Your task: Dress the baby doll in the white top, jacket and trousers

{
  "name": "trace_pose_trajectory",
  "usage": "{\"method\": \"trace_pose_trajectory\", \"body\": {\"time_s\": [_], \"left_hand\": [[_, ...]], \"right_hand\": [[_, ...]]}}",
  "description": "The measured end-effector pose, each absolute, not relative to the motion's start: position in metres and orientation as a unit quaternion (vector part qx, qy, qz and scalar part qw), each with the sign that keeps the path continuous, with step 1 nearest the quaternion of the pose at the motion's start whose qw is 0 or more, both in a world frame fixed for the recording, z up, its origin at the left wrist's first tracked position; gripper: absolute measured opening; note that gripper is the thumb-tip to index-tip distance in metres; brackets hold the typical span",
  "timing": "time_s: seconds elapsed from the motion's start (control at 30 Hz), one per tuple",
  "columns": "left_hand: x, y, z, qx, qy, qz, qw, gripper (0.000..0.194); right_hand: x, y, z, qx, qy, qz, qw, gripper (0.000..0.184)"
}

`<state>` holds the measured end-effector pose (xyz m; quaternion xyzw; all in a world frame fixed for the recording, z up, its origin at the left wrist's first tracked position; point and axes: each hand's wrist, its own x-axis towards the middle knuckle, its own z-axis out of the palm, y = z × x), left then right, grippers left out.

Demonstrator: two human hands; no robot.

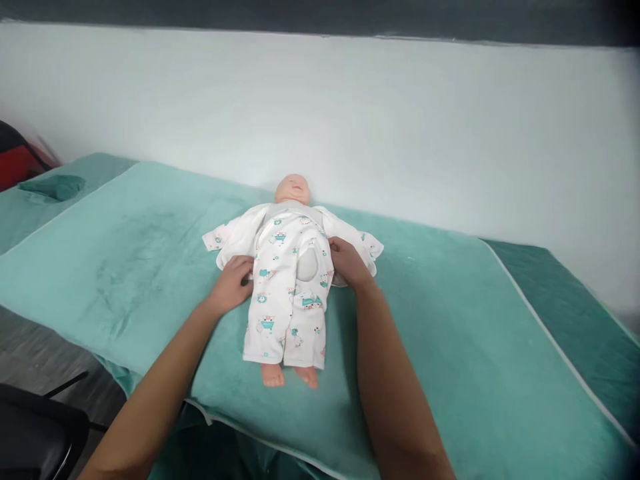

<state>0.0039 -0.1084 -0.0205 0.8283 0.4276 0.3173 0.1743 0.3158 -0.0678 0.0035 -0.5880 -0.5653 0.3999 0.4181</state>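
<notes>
A baby doll (293, 189) lies on its back, its head toward the wall and its bare feet toward me. White baby trousers (270, 287) with a teal and pink print cover its legs and belly, reaching up to the chest. A white baby top (243, 230) is spread under and around the torso, with both sleeves out to the sides. At the trousers' left edge, my left hand (234, 283) has its fingers curled against the cloth. My right hand (347, 260) pinches the right edge near the hip; its fingertips are partly hidden. A round grey-white patch (307, 265) shows through an opening in the trousers.
The doll rests on a bed with a teal plush cover (450, 333). A white wall (320, 107) runs along its far side. A face hole (55, 187) is at the left end. A black chair (40, 430) stands at lower left.
</notes>
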Motion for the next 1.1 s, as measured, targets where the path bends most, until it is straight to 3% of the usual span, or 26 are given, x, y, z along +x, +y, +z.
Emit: {"method": "trace_pose_trajectory", "body": {"time_s": [0.3, 0.47, 0.6, 0.7, 0.87, 1.1], "left_hand": [[-0.005, -0.135, -0.016, 0.846, 0.433, 0.309, 0.021, 0.014], [-0.01, -0.147, -0.013, 0.843, 0.443, 0.304, -0.005, 0.012], [-0.011, -0.145, -0.017, 0.837, 0.43, 0.339, -0.001, 0.014], [-0.011, -0.141, -0.022, 0.816, 0.442, 0.373, 0.001, 0.02], [-0.012, -0.139, -0.028, 0.849, 0.413, 0.329, 0.003, 0.023], [-0.014, -0.14, -0.026, 0.862, 0.371, 0.345, 0.009, 0.019]], "right_hand": [[0.321, -0.086, 0.012, -0.471, -0.538, 0.55, 0.433, 0.026], [0.317, -0.086, 0.013, -0.464, -0.499, 0.604, 0.413, 0.022], [0.314, -0.087, 0.012, -0.454, -0.474, 0.637, 0.404, 0.035], [0.316, -0.089, 0.014, -0.463, -0.503, 0.645, 0.341, 0.039], [0.319, -0.092, 0.023, -0.474, -0.691, 0.51, 0.195, 0.025], [0.314, -0.1, 0.032, -0.45, -0.703, 0.546, 0.076, 0.013]]}}
